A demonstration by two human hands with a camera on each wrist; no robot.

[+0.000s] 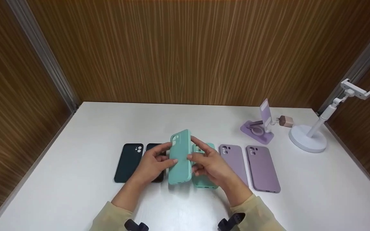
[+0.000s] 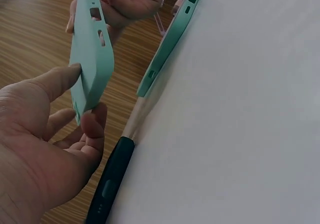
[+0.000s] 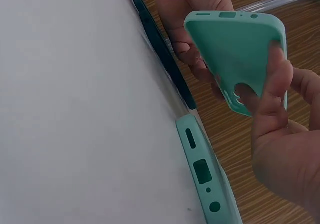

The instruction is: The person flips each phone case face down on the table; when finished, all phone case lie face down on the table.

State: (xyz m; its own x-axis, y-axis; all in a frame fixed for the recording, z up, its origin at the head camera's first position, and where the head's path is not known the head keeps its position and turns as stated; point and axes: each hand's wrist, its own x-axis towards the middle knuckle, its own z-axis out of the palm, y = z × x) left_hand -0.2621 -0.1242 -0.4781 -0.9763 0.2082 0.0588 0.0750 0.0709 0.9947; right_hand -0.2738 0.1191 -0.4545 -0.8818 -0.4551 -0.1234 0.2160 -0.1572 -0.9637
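A mint green phone case (image 1: 180,157) is held up over the white table, its back with the camera cutouts toward the head view. My left hand (image 1: 154,165) pinches its left edge, thumb on the back. From the other side my right hand (image 1: 211,164) grips the right edge, thumb along the side. The right wrist view looks into the hollow inside of the case (image 3: 232,49), with right fingers reaching into it. Cutouts along its bottom edge show in the left wrist view. A second mint green case (image 1: 206,183) lies on the table, partly hidden behind my right hand.
Two dark cases, the outer one (image 1: 129,163) in full sight, lie at left. To the right lie two purple cases, one (image 1: 234,158) beside the other (image 1: 263,168). Behind them stand a purple phone stand (image 1: 258,128), a small charger plug (image 1: 286,121) and a white phone holder (image 1: 308,138).
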